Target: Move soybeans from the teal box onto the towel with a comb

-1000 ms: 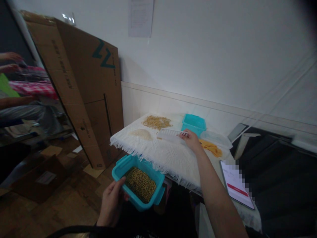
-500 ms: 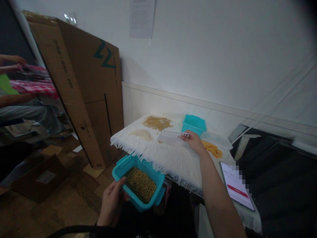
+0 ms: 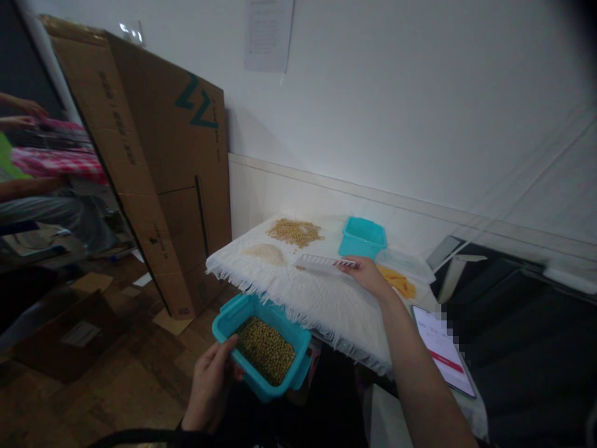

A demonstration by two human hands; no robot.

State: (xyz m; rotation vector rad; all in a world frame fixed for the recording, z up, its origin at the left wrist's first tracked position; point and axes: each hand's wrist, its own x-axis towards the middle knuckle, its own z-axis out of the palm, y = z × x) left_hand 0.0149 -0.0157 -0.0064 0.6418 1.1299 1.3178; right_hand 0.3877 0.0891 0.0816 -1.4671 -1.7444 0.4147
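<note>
My left hand grips the near left rim of a teal plastic tub, held below the table's front edge. Soybeans cover the bottom of this tub. Over the white fringed cloth, my right hand is closed on one end of a white slotted plastic scraper. A few loose beans lie by the scraper's left end. Farther back on the cloth is a spread pile of soybeans, with a low heap of pale grain in front of it.
A second teal tub stands by the wall, beside a clear lid and a yellow cloth. A tablet lies at the table's right. A tall cardboard box stands left; beyond it another person's hands show.
My right hand has brought the scraper slightly down towards the front edge and tilted it flatter. The left hand and its tub are almost still.
</note>
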